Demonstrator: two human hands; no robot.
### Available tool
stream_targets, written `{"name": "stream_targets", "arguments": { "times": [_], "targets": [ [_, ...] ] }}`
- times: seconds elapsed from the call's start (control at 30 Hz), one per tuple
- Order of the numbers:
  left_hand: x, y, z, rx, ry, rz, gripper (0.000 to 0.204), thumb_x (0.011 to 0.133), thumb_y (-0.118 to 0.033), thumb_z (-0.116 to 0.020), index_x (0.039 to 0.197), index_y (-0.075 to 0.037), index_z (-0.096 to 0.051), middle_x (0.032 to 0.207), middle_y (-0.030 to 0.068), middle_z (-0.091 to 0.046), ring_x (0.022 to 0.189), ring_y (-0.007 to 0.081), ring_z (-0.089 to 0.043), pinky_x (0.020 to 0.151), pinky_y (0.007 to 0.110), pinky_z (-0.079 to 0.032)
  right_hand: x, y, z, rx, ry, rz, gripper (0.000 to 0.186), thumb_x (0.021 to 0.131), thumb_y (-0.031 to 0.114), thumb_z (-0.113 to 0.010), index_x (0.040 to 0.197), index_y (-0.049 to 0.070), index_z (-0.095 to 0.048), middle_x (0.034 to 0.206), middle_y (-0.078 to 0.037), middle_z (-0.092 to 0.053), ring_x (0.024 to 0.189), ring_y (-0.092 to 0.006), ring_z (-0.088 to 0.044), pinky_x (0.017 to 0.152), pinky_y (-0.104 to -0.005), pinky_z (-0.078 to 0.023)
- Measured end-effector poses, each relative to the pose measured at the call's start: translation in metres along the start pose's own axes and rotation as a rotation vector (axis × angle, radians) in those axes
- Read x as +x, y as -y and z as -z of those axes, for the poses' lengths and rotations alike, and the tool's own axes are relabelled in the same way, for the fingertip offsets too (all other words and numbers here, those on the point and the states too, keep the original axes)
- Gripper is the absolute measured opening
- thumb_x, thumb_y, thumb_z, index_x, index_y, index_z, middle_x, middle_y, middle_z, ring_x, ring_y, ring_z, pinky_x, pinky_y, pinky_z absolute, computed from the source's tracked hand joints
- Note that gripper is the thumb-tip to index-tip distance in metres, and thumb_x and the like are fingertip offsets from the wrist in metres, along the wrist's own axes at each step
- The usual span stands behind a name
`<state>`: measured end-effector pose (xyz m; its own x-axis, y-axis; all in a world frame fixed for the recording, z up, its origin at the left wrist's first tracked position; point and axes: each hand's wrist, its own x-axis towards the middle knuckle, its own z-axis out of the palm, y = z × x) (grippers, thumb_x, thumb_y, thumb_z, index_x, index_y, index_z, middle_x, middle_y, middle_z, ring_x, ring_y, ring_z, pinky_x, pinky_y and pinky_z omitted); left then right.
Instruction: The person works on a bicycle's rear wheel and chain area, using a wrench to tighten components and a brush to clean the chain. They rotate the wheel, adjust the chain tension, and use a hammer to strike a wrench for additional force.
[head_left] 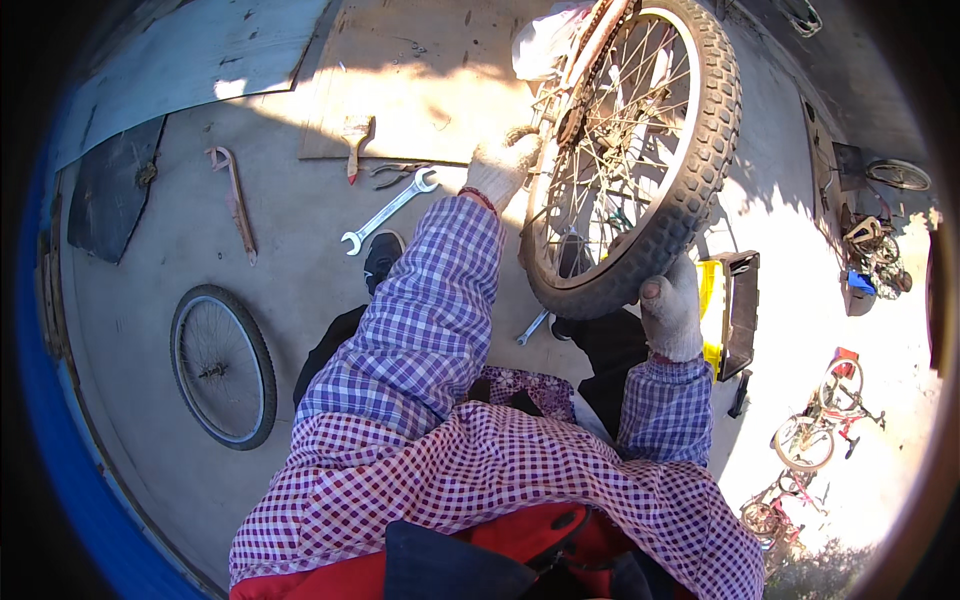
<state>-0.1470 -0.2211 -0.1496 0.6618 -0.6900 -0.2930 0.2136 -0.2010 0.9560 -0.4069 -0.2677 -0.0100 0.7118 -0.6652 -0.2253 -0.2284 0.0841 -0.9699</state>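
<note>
While the knobby-tyred bicycle wheel [625,150] is just ahead of the person, 1 loose wheel [212,370] lies at left. The gloved right hand [674,312] cups the tyre's lower edge and the gloved left hand [503,168] curls beside the hub area, though how firmly either grips cannot be told. 1 double-ended wrench [389,211] and 1 brush [355,145] lie left of that hand.

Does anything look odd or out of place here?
A black-tyred, silver-rimmed bicycle wheel lies on the grey floor at left, attached to no bicycle, so it looks out of place. No spill stands out.
</note>
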Motion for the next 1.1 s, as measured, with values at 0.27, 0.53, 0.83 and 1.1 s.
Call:
{"name": "stream_targets", "arguments": {
  "times": [0.27, 0.53, 0.83, 1.1],
  "targets": [
    [0.021, 0.042, -0.016, -0.099, 0.097, -0.146, 0.038, 0.104, -0.022, -0.064, 0.135, 0.0, -0.068, 0.112, 0.0062, -0.075, 0.099, 0.0136, -0.071, 0.089, 0.028, -0.056, -0.007, 0.004, -0.003, 0.107, -0.006, -0.064, 0.121, 0.046, 0.071, -0.098, 0.136, 0.0, -0.058, 0.125, -0.011, -0.067, 0.116, -0.0256, -0.066, 0.096, -0.0398, -0.057],
    [0.023, 0.028, -0.007, 0.044, 0.246, 0.029, 0.039, 0.103, -0.033, -0.063, 0.13, -0.005, -0.07, 0.114, 0.0119, -0.075, 0.104, 0.0236, -0.07, 0.093, 0.035, -0.054, -0.011, -0.007, 0.01, 0.314, 0.061, -0.058, 0.12, 0.046, 0.055, -0.106, 0.139, -0.004, -0.057, 0.127, -0.012, -0.07, 0.116, -0.0236, -0.068, 0.099, -0.0373, -0.06],
    [-0.001, 0.024, -0.022, 0.703, -0.068, -0.529, 0.028, 0.105, -0.024, -0.057, 0.127, -0.01, -0.067, 0.122, 0.0147, -0.071, 0.113, 0.0326, -0.068, 0.099, 0.044, -0.054, -0.015, -0.009, 0.01, 0.369, 0.017, -0.021, 0.116, 0.051, 0.048, -0.107, 0.141, -0.001, -0.055, 0.128, -0.013, -0.068, 0.114, -0.0242, -0.068, 0.094, -0.0357, -0.062],
    [0.003, 0.033, -0.024, 0.781, -0.036, -0.544, 0.031, 0.107, -0.026, -0.055, 0.13, -0.01, -0.067, 0.127, 0.0143, -0.069, 0.118, 0.0317, -0.066, 0.101, 0.043, -0.054, -0.019, -0.006, 0.011, 0.327, 0.011, -0.043, 0.115, 0.05, 0.053, -0.106, 0.138, -0.003, -0.057, 0.126, -0.011, -0.068, 0.108, -0.023, -0.069, 0.093, -0.0338, -0.061]
  ]
}}
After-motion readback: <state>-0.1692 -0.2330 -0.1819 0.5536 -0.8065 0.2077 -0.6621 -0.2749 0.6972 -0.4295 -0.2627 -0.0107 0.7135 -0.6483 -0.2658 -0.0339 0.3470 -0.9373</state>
